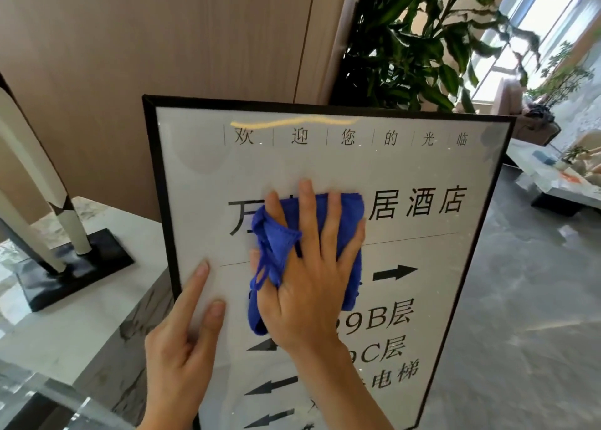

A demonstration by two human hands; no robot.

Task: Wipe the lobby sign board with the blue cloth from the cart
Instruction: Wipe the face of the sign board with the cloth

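The lobby sign board [422, 169], white with black lettering, arrows and a thin black frame, stands upright in front of me. My right hand [309, 276] lies flat with spread fingers on the folded blue cloth [349, 234], pressing it against the middle of the board. A corner of the cloth sticks up between my fingers. My left hand [185, 342] rests against the board's lower left, forefinger and thumb straight on the glass near the frame. A yellowish streak [286, 123] runs across the glass near the top.
A marble ledge [107, 299] to the left carries a sculpture on a black base [74, 270]. A tall leafy plant [422, 39] stands behind the board. Grey polished floor [527, 299] spreads to the right, with a low table [559, 182] and seating beyond.
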